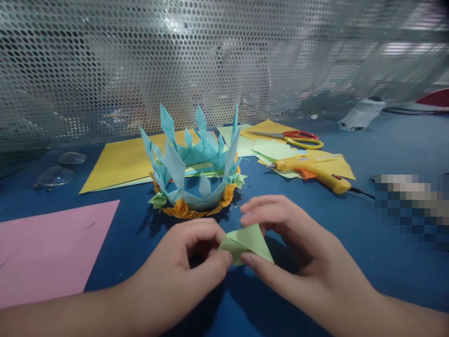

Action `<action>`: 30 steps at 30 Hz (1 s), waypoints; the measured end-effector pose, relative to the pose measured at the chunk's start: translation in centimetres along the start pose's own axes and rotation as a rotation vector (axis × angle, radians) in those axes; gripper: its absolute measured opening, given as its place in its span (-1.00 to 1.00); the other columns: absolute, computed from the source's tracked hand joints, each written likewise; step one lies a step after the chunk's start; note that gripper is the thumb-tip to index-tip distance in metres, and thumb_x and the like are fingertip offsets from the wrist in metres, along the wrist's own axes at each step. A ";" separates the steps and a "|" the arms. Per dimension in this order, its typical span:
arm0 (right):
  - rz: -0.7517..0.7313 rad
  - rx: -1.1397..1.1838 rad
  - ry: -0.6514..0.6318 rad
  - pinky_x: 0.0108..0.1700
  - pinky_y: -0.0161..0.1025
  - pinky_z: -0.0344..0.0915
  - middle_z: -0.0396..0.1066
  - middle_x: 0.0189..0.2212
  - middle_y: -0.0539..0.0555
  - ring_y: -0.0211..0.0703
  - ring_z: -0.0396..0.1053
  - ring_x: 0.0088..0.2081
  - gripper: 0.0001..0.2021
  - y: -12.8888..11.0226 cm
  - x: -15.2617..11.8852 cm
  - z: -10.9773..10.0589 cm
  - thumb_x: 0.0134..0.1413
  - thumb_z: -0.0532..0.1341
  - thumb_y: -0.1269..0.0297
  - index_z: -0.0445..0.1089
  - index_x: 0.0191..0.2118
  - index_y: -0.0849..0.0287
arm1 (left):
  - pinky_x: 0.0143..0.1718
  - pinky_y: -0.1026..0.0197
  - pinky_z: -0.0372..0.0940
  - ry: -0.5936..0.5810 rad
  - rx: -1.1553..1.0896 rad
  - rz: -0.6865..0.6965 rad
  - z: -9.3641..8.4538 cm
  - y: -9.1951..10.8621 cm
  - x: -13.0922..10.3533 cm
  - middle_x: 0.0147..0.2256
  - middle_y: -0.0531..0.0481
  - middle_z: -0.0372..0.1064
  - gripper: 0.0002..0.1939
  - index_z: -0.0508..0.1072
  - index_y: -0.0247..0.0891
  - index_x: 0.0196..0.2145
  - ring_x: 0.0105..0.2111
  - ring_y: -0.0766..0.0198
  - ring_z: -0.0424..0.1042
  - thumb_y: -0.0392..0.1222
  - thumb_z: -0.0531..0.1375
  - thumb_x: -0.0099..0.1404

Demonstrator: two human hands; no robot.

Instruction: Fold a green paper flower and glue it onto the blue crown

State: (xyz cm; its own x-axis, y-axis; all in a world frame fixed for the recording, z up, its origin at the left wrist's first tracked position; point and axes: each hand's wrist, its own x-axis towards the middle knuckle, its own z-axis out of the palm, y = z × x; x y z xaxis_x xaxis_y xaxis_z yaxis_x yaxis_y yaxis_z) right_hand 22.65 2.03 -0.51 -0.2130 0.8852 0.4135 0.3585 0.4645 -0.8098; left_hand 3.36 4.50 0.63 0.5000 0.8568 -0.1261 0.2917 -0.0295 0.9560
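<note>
Between my hands is a small piece of light green paper (250, 241), folded to a point at the top with a flap across its front. My left hand (191, 262) pinches its left corner between thumb and curled fingers. My right hand (298, 252) has its thumb along the paper's lower edge; the index finger is raised above it, and the other fingers are partly hidden behind. Just beyond my hands stands a light blue folded-paper crown (175, 171), with upright pointed pieces and orange and green paper folds around its base.
Pink paper (56, 248) lies at left, yellow sheets (115, 159) behind the crown. At right are a yellow glue gun (312, 171) with its cord, scissors (298, 138) and green sheets (273, 150). Eyeglasses (56, 177) rest far left. A perforated metal panel (140, 61) closes off the back.
</note>
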 end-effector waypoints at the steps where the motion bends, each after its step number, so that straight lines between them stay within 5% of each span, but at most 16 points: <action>1: -0.024 -0.023 -0.019 -0.05 -0.40 0.41 0.46 -0.14 -0.04 -0.26 0.45 -0.07 -0.72 -0.1 0.1 -0.2 0.07 0.31 0.48 0.41 -0.16 -0.05 | -0.48 0.30 0.12 0.030 -0.013 0.016 0.0 -0.2 0.0 -0.54 0.15 0.16 -0.79 0.39 -0.22 -0.55 -0.51 0.33 0.17 -0.21 0.17 0.24; 8: 0.063 0.037 -0.006 -0.12 -0.39 0.45 0.58 -0.24 -0.06 -0.26 0.52 -0.20 -0.73 0.0 0.1 0.0 -0.01 0.38 0.46 0.48 -0.18 0.02 | -0.19 0.42 0.33 0.186 -0.297 0.052 -0.1 -0.9 0.2 -0.23 0.12 0.43 -0.79 0.41 -0.21 -0.51 -0.19 0.34 0.44 -0.27 0.30 0.26; 13: 0.118 0.038 -0.003 -0.24 -0.39 0.48 0.60 -0.39 -0.10 -0.27 0.52 -0.37 -0.71 -0.4 -0.2 -0.1 -0.14 0.42 0.48 0.53 -0.23 0.04 | -0.42 0.48 0.37 0.166 -0.469 -0.047 -0.1 -0.6 0.3 -0.53 0.21 0.49 -0.84 0.45 -0.19 -0.42 -0.49 0.44 0.49 -0.23 0.33 0.30; 19: 0.136 0.061 -0.045 -0.23 -0.45 0.47 0.63 -0.35 -0.13 -0.31 0.56 -0.35 -0.80 -0.6 0.1 -0.4 0.00 0.38 0.45 0.53 -0.24 0.03 | -0.42 0.47 0.44 0.180 -0.465 -0.107 -0.1 -0.3 0.4 -0.50 0.17 0.61 -0.80 0.63 -0.15 -0.33 -0.49 0.40 0.55 -0.38 0.44 0.08; 30: 0.159 0.021 -0.150 -0.17 -0.46 0.49 0.65 -0.26 -0.14 -0.28 0.60 -0.28 -0.78 -0.5 0.3 -0.5 0.12 0.33 0.39 0.58 -0.13 -0.05 | -0.53 0.52 0.41 0.190 -0.477 -0.137 0.0 0.5 0.4 -0.57 0.17 0.58 -0.88 0.64 -0.22 -0.47 -0.60 0.46 0.48 -0.41 0.40 0.10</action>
State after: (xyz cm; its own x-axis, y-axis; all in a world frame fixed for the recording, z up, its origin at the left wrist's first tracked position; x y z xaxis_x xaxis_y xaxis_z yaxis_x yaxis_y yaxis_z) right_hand 22.90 2.05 0.24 -0.2892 0.9330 0.2144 0.3797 0.3174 -0.8690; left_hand 3.74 4.81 1.07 0.3139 0.9158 -0.2507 -0.0809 0.2888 0.9540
